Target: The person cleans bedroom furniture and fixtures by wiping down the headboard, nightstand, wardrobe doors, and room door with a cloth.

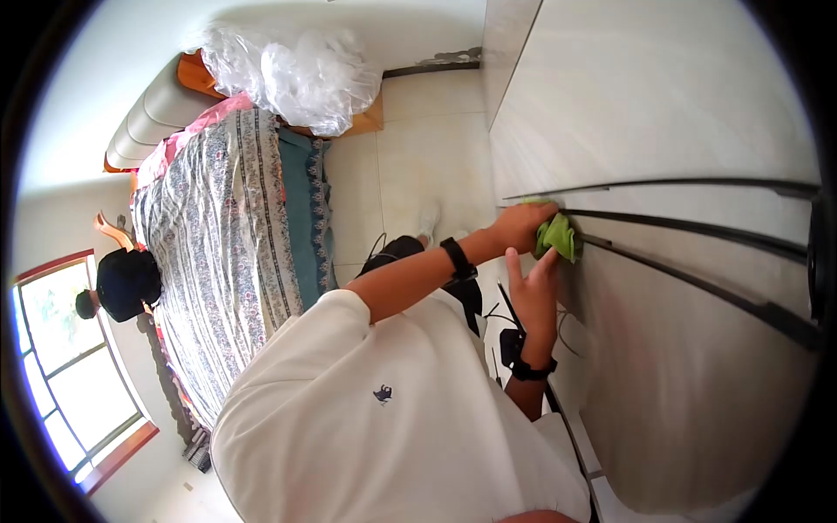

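Note:
My left hand (pixel 521 228) is closed around a crumpled green cloth (pixel 556 237). It presses the cloth against the pale, glossy cabinet doors (pixel 680 383), where the long dark strips (pixel 689 228) meet. Just below it, my right hand (pixel 534 295) is held up with thumb and fingers apart. Its fingertips come close to the lower edge of the cloth; whether they touch it I cannot tell. Black bands circle both wrists, and a small black box (pixel 511 347) sits by the right one.
A bed with a patterned sheet (pixel 218 244) stands to the left, with clear plastic wrapping (pixel 305 74) heaped at its far end. Dark items (pixel 129 283) lie near the window (pixel 78 375). Pale floor tiles (pixel 427 144) run between bed and cabinet. Thin cables hang near my right forearm.

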### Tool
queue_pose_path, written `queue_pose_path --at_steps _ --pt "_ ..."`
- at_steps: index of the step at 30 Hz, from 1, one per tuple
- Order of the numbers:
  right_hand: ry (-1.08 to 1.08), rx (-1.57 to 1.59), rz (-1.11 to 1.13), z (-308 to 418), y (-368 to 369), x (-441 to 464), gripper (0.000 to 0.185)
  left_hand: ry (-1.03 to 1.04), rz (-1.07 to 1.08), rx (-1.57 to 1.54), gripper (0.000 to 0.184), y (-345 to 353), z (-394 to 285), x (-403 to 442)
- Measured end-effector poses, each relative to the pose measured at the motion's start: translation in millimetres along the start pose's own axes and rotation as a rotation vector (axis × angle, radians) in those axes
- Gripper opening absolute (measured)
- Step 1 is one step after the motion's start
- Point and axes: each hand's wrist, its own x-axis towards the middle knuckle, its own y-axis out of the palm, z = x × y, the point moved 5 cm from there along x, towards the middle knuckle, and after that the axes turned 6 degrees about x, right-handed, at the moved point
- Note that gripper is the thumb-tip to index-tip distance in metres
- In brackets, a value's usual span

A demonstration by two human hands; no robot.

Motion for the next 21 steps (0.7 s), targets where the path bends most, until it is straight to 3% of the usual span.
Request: queue_pose_path --at_steps 3,6,8,10,13,16,19,21 --pt "0.099 0.036 -0.087 -44.0 38.2 8.5 0.076 -0.115 0.147 0.009 0.046 44.9 53.1 1.2" --pt "0.233 0.054 -0.016 -89.6 61.8 9.7 0.077 -0.102 0.222 0.113 0.042 66.8 88.1 -0.8" --pt "0.339 0.058 0.065 -86.2 58.7 9.8 0.071 -0.16 0.461 0.131 0.045 69.1 100.3 -5.7" --pt "0.413 0.094 0.114 -94.3 53.1 15.2 0.067 -0.083 0.521 0.046 0.05 54.8 98.9 -18.5" --pt "0.472 0.074 0.155 -108.4 69.5 24.6 0.056 0.006 0.564 -0.152 0.055 3.1 91.3 -40.9" --pt "0.477 0.482 0.053 -108.6 105.9 41.5 0.051 0.028 0.523 -0.348 0.055 -73.2 93.8 -57.5" --pt "0.386 0.634 0.232 -66.1 157.1 58.0 0.049 0.017 0.51 -0.346 0.054 -157.9 100.6 -85.9" --pt "0.444 0.603 0.234 -23.7 197.1 66.1 0.053 0.06 0.432 -0.453 0.053 -215.9 105.0 -105.8"
